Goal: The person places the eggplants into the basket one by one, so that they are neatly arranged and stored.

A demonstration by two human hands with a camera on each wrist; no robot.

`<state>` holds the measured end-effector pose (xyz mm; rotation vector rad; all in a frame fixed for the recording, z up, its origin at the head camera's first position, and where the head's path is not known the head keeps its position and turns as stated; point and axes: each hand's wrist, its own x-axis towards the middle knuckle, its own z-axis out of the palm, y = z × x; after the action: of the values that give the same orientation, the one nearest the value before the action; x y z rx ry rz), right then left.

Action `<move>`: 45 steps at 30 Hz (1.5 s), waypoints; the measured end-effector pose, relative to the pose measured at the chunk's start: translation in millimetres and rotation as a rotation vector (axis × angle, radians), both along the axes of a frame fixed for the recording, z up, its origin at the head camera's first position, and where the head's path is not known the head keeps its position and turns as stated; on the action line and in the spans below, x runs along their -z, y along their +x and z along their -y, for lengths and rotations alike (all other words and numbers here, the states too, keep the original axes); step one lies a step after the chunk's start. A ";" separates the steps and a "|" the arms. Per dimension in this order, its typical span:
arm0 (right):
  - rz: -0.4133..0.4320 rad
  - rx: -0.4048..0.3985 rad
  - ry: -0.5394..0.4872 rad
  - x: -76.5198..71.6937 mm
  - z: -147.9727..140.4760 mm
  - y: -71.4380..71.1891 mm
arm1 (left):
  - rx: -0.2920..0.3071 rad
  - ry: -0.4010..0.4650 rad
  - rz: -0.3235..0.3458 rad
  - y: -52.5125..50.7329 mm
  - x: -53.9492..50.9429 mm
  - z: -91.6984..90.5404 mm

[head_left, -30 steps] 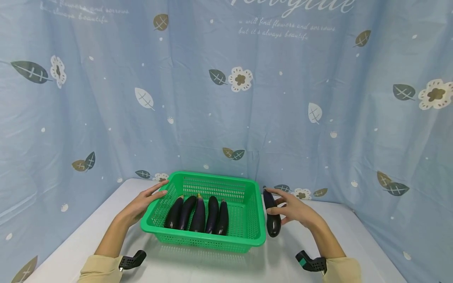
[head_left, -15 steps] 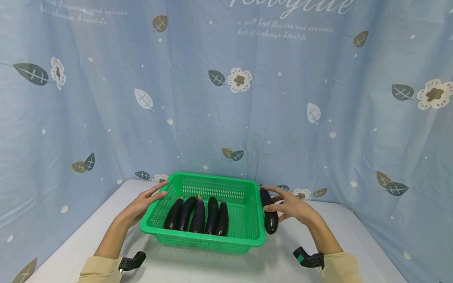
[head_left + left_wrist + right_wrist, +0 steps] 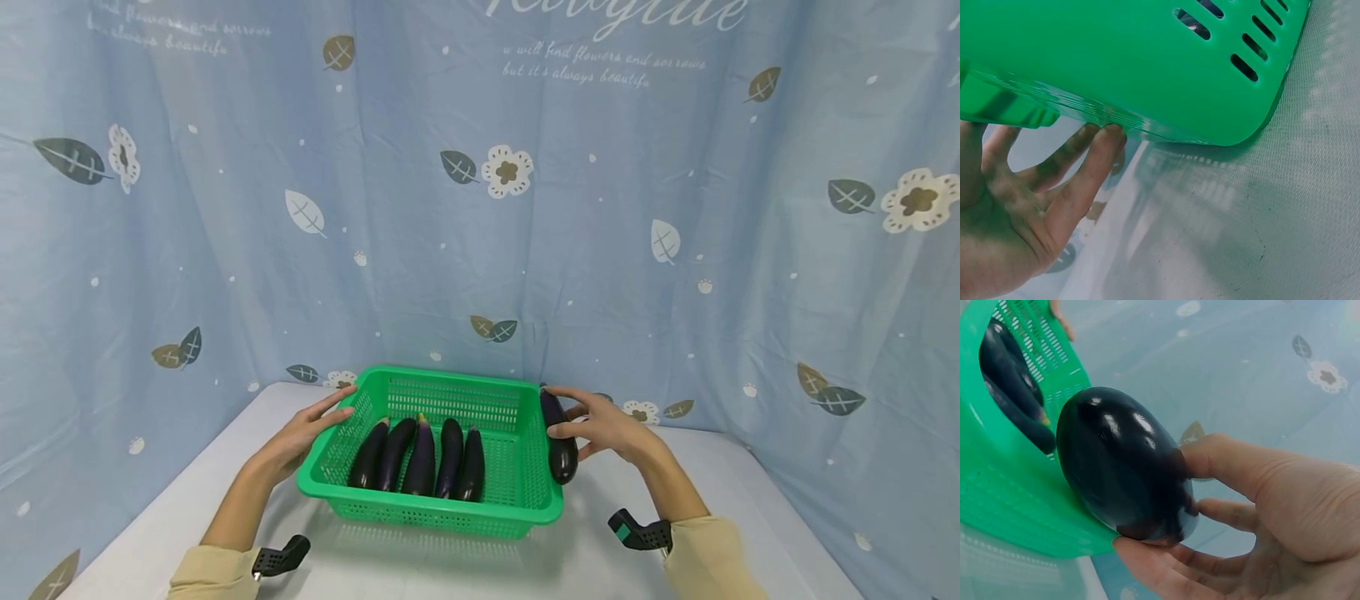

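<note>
A green plastic basket stands on the table with several dark purple eggplants lying side by side in it. My right hand grips another eggplant between thumb and fingers, over the basket's right rim; its rounded end fills the middle of the right wrist view, where the right hand holds it from the side. My left hand rests at the basket's left rim. In the left wrist view, fairly straight fingers of the left hand touch the outer wall.
A white-topped table lies under the basket. Behind it hangs a blue curtain printed with leaves and flowers. Black devices are strapped on both wrists. Inside the basket, bare floor shows right of the eggplants.
My right hand has moved left and slightly up with its eggplant, from beside the basket to over its right rim. The left hand and the basket look unchanged.
</note>
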<state>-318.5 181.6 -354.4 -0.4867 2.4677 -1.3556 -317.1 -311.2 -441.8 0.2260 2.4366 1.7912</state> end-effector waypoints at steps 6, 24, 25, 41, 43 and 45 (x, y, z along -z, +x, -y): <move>0.010 0.006 0.009 -2.6 9.6 -4.2 | 0.007 0.011 -0.001 -1.1 0.2 -0.3; 0.003 -0.016 -0.005 -5.9 31.2 -14.4 | 0.012 0.015 -0.005 -1.6 -0.5 1.5; 0.005 -0.020 -0.006 -5.9 32.6 -15.0 | 0.013 0.017 -0.006 -1.6 -0.5 1.4; 0.025 -0.088 -0.009 0.6 58.3 -20.7 | 0.006 0.008 0.006 -2.6 0.7 1.3; 0.032 -0.101 -0.010 1.6 62.1 -21.2 | 0.006 0.009 0.004 -2.8 0.9 1.6; 0.049 -0.105 -0.013 1.9 66.1 -21.6 | 0.008 0.010 0.004 -3.1 0.7 1.7</move>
<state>-340.1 115.5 -356.4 -0.5715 2.3606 -1.3270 -320.2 -312.8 -442.6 0.2323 2.4206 1.7991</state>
